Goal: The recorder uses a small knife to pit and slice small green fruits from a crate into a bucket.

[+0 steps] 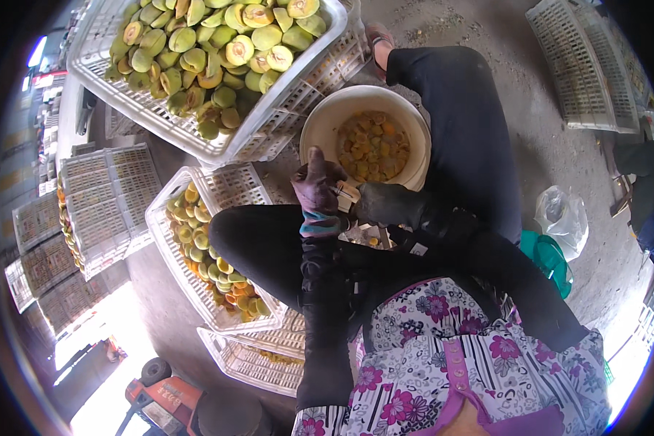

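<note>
The left hand (pixel 318 183) and right hand (pixel 385 204) curl beside a tan piece (pixel 347 192); which grips it, I cannot tell. A bucket (pixel 318 132) stands at the right hand's 12 o'clock.

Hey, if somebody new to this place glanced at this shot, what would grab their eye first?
Probably the big white crate at the upper left, heaped with green cut fruit. Next, the pale bucket at upper centre, with orange-brown pieces inside and the gloved left hand and right hand at its near side. Then the floral garment at the bottom.
</note>
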### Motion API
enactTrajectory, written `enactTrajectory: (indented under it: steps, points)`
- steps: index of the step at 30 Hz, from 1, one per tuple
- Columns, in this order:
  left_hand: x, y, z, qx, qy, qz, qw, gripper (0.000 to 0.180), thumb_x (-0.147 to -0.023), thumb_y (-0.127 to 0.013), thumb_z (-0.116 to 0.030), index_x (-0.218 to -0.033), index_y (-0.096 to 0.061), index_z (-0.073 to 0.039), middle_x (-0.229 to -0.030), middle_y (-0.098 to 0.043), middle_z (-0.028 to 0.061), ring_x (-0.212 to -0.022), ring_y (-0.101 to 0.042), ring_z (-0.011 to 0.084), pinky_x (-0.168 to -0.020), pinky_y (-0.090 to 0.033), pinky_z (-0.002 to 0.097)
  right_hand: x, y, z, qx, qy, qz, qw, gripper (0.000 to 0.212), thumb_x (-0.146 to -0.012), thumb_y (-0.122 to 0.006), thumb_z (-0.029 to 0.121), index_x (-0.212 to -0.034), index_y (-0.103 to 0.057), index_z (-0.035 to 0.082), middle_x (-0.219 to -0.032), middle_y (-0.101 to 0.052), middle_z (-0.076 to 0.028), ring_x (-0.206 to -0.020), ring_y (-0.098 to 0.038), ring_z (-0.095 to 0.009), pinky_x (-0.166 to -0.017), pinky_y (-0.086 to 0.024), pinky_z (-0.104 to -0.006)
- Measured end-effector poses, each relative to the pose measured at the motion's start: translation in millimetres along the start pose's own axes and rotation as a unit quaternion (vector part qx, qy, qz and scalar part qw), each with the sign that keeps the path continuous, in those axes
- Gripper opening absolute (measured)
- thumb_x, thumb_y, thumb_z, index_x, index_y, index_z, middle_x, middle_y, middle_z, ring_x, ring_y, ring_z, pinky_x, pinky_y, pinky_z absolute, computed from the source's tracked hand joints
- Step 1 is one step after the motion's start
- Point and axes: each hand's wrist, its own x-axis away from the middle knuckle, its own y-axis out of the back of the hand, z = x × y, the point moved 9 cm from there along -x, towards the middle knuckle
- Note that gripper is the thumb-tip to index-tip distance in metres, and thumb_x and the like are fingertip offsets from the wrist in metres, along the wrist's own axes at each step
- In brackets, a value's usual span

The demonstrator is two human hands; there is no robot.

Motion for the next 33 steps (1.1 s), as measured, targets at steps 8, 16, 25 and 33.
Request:
enactTrajectory:
  steps: [8,16,25,33]
  points:
    - [-8.1,-12.5,1.4,0.009,0.113,-0.017,0.993,0.066,-0.086,-0.037,-0.058,-0.062,-0.059,0.000,-0.053,-0.056,0.0093,-0.047,-0.052,0.0163,-0.054,-0.044,0.0267,-1.5,16.0,-0.5,0.184,0.022,-0.228,0.956,0.029,-0.081,-0.048,0.015,-0.104,-0.052,-0.001,-0.071,-0.059,-0.013,-0.060,-0.061,-0.027,-0.052,-0.046,-0.0359]
    - [-4.9,14.5,-9.2,-0.084,0.049,-0.100,0.990,0.075,-0.089,-0.024,-0.058,-0.053,-0.056,-0.001,-0.056,-0.057,0.0082,-0.051,-0.052,0.0148,-0.059,-0.044,0.0270,-5.7,-15.3,31.6,0.027,0.359,0.069,0.931,0.029,-0.079,-0.052,0.006,-0.104,-0.052,-0.006,-0.065,-0.055,-0.006,-0.043,-0.049,-0.011,-0.038,-0.040,-0.0239]
    - [9.4,12.3,-6.5,0.112,0.095,-0.188,0.971,0.081,-0.080,-0.029,-0.071,-0.063,-0.054,0.004,-0.054,-0.053,0.0133,-0.048,-0.053,0.0209,-0.050,-0.045,0.0278,3.2,-5.8,29.9,-0.078,0.187,0.116,0.972,0.014,-0.080,-0.049,0.010,-0.083,-0.058,0.000,-0.065,-0.056,-0.007,-0.042,-0.051,-0.011,-0.039,-0.042,-0.0245]
    - [-2.1,-8.0,3.9,0.050,0.106,-0.031,0.993,0.069,-0.087,-0.029,-0.059,-0.068,-0.057,0.001,-0.056,-0.056,0.0113,-0.048,-0.055,0.0207,-0.050,-0.045,0.0296,-2.2,6.1,-2.3,0.029,-0.064,-0.069,0.995,0.017,-0.080,-0.047,0.009,-0.085,-0.060,-0.002,-0.066,-0.060,-0.013,-0.050,-0.059,-0.017,-0.042,-0.045,-0.0274]
